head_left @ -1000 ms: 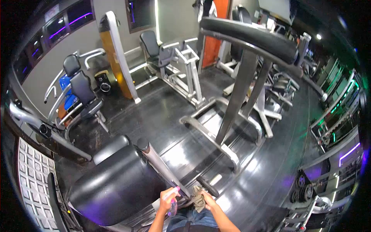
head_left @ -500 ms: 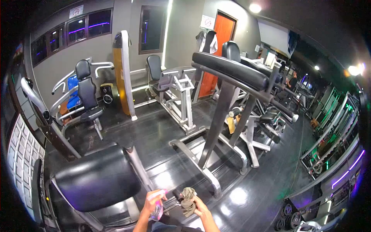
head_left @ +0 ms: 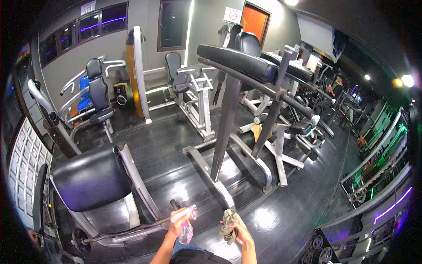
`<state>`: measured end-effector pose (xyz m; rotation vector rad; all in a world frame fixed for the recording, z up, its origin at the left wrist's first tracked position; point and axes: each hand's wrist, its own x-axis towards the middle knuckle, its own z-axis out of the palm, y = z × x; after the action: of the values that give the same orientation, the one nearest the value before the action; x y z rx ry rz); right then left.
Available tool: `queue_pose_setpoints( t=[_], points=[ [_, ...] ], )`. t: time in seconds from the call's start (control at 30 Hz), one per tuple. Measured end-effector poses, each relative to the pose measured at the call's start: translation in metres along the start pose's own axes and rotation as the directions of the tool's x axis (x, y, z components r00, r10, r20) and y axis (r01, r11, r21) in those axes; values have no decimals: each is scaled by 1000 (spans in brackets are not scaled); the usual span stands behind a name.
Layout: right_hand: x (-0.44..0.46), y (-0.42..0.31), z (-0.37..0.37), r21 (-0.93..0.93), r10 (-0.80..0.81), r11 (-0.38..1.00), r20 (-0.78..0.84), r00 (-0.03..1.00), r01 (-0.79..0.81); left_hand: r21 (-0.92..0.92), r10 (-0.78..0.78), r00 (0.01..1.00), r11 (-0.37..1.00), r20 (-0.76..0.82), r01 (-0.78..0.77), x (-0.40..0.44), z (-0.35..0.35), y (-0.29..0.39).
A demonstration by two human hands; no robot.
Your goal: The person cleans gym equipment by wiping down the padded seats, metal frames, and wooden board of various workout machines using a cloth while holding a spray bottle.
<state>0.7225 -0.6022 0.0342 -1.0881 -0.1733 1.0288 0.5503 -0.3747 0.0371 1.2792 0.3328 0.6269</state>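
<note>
My left hand (head_left: 176,223) is closed round the neck of a clear spray bottle (head_left: 186,235) with a pink and white top, at the bottom centre. To its right, my right hand (head_left: 241,229) grips a crumpled olive-brown cloth (head_left: 229,226). The two hands are apart. Left of them stands a machine with a broad black pad (head_left: 92,178). Ahead of my hands rises a metal frame topped by a long black pad (head_left: 239,63).
A black-padded seat machine (head_left: 99,94) stands at the left by the wall. An orange door (head_left: 255,22) is at the back. A person (head_left: 336,90) sits far back on the right. Weight plates (head_left: 323,255) lie at the lower right, with a rack (head_left: 378,163) above.
The view has shifted forward and to the right, so the black-padded machine now sits further left. My hands have moved further apart, still holding the bottle and the cloth.
</note>
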Motion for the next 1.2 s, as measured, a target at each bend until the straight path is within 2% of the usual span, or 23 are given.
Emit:
queue_pose_setpoints(
  t=[0.1,0.17,0.23,0.3,0.33,0.37,0.43,0.47,0.5,0.57,0.6,0.7,0.73,0.77,0.83,0.9,1.03,1.13,1.2],
  points=[
    [-3,-29,-5,-6,19,1000,20,1000,-19,2,-1,1000,1000,19,0,8,18,-7],
    [6,-44,-14,-129,46,991,7,999,-45,107,-41,997,994,68,34,17,26,0],
    [26,-45,-26,-169,36,985,19,999,-32,137,-70,997,989,40,64,27,34,2],
    [51,-43,-43,-245,111,965,50,993,-95,123,-69,997,990,-25,71,42,34,-6],
    [66,-44,-51,-298,206,935,19,978,-191,133,-76,997,988,-28,79,51,34,-8],
    [76,-44,-59,-303,205,934,17,979,-191,127,-75,997,989,-29,78,61,34,-11],
    [95,-59,-48,-150,236,965,131,963,-216,94,-4,1000,996,-30,7,83,35,-19],
    [113,-54,-61,-261,226,948,157,962,-180,157,-23,999,987,-34,28,96,36,-21],
    [127,-60,-61,-241,258,948,209,943,-206,139,-18,999,990,-50,24,111,35,-27],
    [174,-90,-56,-362,374,890,227,899,-279,161,-57,994,984,-89,71,154,40,-37],
    [191,-98,-53,-311,423,884,212,881,-350,140,-78,990,986,-119,95,169,42,-35],
    [249,-125,-42,-363,455,860,228,861,-358,100,-38,986,994,-159,54,217,41,-32],
    [270,-125,-41,-405,364,883,279,889,-235,77,-57,987,995,-153,70,234,39,-27],
    [286,-129,-41,-415,375,878,285,882,-239,74,-54,984,995,-168,68,250,37,-24],
    [307,-154,-12,-416,335,878,182,925,-236,84,-41,984,995,-173,56,276,31,-21],
    [330,-162,1,-385,246,909,185,951,-160,145,-23,979,988,-203,53,295,24,-14],
    [383,-159,8,-200,288,948,202,936,-248,217,57,957,976,-286,6,321,12,-2],
    [414,-160,20,-220,275,952,300,914,-214,250,145,929,966,-341,-59,331,2,1],
    [428,-161,24,-184,335,940,318,887,-289,260,108,916,966,-386,-5,333,-1,13]
  ],
)
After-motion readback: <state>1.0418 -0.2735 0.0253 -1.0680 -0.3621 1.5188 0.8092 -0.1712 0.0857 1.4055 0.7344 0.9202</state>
